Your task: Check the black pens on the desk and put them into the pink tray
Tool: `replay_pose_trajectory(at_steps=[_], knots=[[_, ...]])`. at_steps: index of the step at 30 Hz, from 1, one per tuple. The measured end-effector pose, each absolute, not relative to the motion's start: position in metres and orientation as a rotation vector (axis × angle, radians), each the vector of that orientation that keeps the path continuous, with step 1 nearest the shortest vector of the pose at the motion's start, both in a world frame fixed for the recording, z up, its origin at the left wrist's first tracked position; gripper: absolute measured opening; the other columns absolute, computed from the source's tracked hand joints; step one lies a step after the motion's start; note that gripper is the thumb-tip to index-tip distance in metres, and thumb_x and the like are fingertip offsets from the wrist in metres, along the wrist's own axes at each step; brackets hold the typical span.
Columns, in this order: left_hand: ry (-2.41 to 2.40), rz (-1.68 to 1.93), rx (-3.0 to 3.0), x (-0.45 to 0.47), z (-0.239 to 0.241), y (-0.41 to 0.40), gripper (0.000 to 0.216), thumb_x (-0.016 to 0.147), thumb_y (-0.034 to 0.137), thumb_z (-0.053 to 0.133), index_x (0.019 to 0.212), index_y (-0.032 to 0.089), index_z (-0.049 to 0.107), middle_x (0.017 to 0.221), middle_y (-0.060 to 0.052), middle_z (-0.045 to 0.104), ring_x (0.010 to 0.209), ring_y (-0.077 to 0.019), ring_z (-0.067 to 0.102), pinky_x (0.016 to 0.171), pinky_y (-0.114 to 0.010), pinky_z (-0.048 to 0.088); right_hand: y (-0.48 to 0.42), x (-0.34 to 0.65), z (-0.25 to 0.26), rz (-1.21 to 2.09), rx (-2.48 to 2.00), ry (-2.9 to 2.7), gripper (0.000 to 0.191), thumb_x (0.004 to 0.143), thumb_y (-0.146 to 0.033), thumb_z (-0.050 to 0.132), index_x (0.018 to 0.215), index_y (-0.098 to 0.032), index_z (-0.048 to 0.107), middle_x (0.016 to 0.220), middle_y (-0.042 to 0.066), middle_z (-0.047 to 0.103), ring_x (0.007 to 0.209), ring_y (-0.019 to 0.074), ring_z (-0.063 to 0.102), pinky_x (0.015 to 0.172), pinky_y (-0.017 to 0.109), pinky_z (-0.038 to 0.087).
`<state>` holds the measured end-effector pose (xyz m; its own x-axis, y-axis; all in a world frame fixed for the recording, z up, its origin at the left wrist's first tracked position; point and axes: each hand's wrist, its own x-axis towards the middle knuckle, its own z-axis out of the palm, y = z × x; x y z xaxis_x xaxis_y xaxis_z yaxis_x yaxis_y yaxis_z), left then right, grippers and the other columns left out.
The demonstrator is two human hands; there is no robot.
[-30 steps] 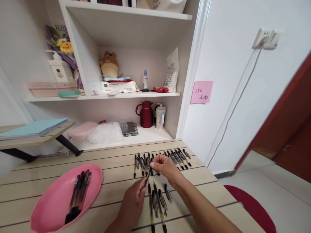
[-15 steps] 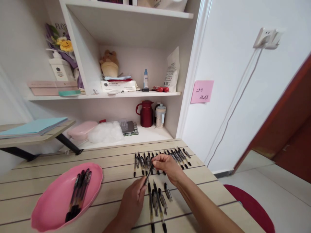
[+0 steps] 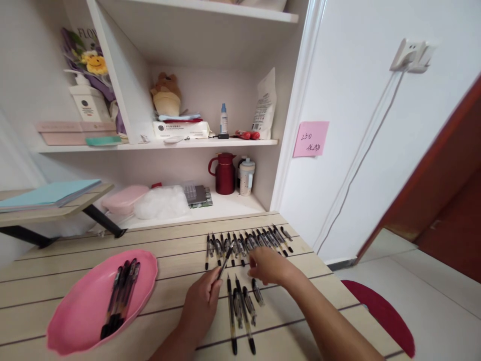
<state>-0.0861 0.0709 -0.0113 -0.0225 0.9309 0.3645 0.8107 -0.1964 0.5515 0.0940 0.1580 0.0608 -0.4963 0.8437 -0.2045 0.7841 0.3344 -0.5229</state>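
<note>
My left hand (image 3: 203,296) is closed around a black gel pen (image 3: 225,261), which slants up to the right with its pointed end away from me. To its right, my right hand (image 3: 267,265) hangs over the table with fingers curled together; whatever may be between them is hidden. Just below those fingers lies a clear pen cap with a black end (image 3: 257,292). Beside it are two more caps and two uncapped pens (image 3: 230,311). Beyond my hands runs a row of several uncapped pens and caps (image 3: 278,239).
On the left, a pink scalloped tray (image 3: 75,311) holds several capped pens (image 3: 122,296). A small raised stand (image 3: 56,213) with blue paper is behind it. At the back, shelves hold a red jug (image 3: 225,174) and a cup (image 3: 247,176). A red stool (image 3: 383,311) is at right.
My right hand has left the upper end of the pen and moved right and down toward the loose caps. The pen's pointed end now shows. My left hand still holds it.
</note>
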Motion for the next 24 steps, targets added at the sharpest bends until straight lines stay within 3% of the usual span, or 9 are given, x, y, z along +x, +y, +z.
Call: replay_pose_trajectory(at_steps=[3,7,10,14,18,24], knots=[[1.859,1.026,2.082,-0.087,-0.011,0.071,0.036,0.084,0.031,0.037,0.112,0.017,0.054,0.108,-0.008,0.062,0.099,-0.0167,0.057,0.086,-0.029,0.045,0.147,0.089,0.059,0.717,-1.609,-2.799,0.015,0.052,-0.004,0.054,0.063,-0.012,0.061,0.044,0.004,0.058,0.046,0.0169,0.057,0.045,0.024,0.037],[1.862,1.039,2.105,-0.087,-0.011,0.070,0.035,0.083,0.031,0.039,0.110,0.017,0.056,0.108,-0.007,0.063,0.100,-0.0166,0.057,0.086,-0.028,0.045,0.149,0.089,0.054,0.618,-1.604,-2.753,0.040,0.045,-0.001,0.057,0.083,-0.012,0.061,0.066,0.009,0.065,0.061,0.0207,0.060,0.048,0.024,0.037],[1.839,1.040,2.131,-0.086,-0.011,0.070,0.034,0.083,0.031,0.039,0.112,0.019,0.055,0.109,-0.005,0.062,0.100,-0.0161,0.057,0.087,-0.028,0.045,0.164,0.100,0.056,0.666,-1.442,-2.446,0.032,0.053,-0.011,0.059,0.084,-0.016,0.059,0.071,0.006,0.063,0.064,0.0181,0.058,0.052,0.024,0.038],[1.776,1.007,2.160,-0.083,-0.010,0.068,0.034,0.083,0.030,0.039,0.114,0.022,0.052,0.108,-0.003,0.063,0.099,-0.0146,0.057,0.086,-0.026,0.045,0.181,0.104,0.060,1.059,-1.034,-1.796,0.022,0.069,-0.027,0.053,0.089,-0.019,0.051,0.056,-0.005,0.050,0.049,0.0106,0.050,0.048,0.023,0.038],[1.746,0.991,2.163,-0.081,-0.008,0.066,0.034,0.084,0.028,0.038,0.115,0.022,0.051,0.109,-0.003,0.062,0.099,-0.0140,0.056,0.086,-0.025,0.045,0.181,0.092,0.057,1.219,-0.802,-1.433,0.029,0.066,-0.032,0.059,0.089,-0.020,0.046,0.058,-0.007,0.042,0.051,0.0102,0.051,0.049,0.023,0.040],[1.704,1.028,2.140,-0.081,-0.007,0.066,0.034,0.084,0.027,0.037,0.114,0.024,0.052,0.106,-0.004,0.063,0.097,-0.0152,0.058,0.084,-0.027,0.046,0.169,0.079,0.050,1.347,-0.768,-1.464,0.028,0.064,-0.033,0.063,0.081,-0.020,0.045,0.053,-0.009,0.038,0.044,0.0068,0.044,0.045,0.021,0.037]])
